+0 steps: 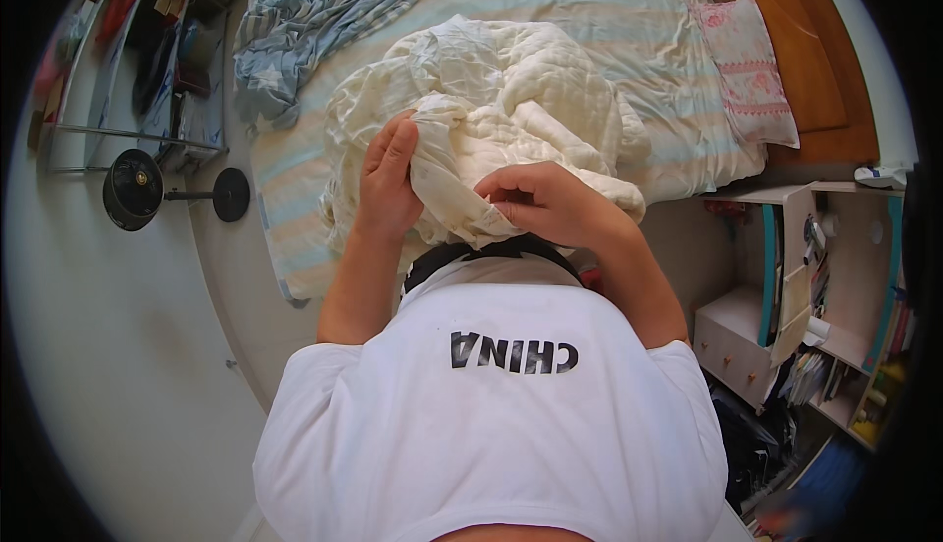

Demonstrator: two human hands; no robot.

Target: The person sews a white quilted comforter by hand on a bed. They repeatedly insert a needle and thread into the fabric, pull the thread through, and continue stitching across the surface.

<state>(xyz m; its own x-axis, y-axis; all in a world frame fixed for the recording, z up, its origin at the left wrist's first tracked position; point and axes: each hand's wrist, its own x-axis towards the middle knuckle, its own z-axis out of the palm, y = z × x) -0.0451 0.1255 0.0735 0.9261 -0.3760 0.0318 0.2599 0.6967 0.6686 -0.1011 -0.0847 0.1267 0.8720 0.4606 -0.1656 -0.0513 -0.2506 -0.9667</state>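
Observation:
A cream quilted blanket (560,85) lies bunched at the near side of a bed with a striped sheet (648,33). My left hand (390,173) grips a folded edge of thin cream cloth (435,155) between thumb and fingers, at the blanket's near left part. Lower and to the right, my right hand (541,199) pinches the same cloth close to my waist, fingers curled and partly hidden. Between both hands the cloth edge runs slanting down to the right. Whether this thin cloth is the blanket's cover or its lining, I cannot tell.
A blue checked cloth (295,41) lies crumpled on the bed's far left. A pink-patterned pillow (748,70) rests by the wooden headboard (810,48). On the left stand a black fan (132,190) and a metal-framed shelf (132,129). A desk unit with drawers (737,347) is at the right.

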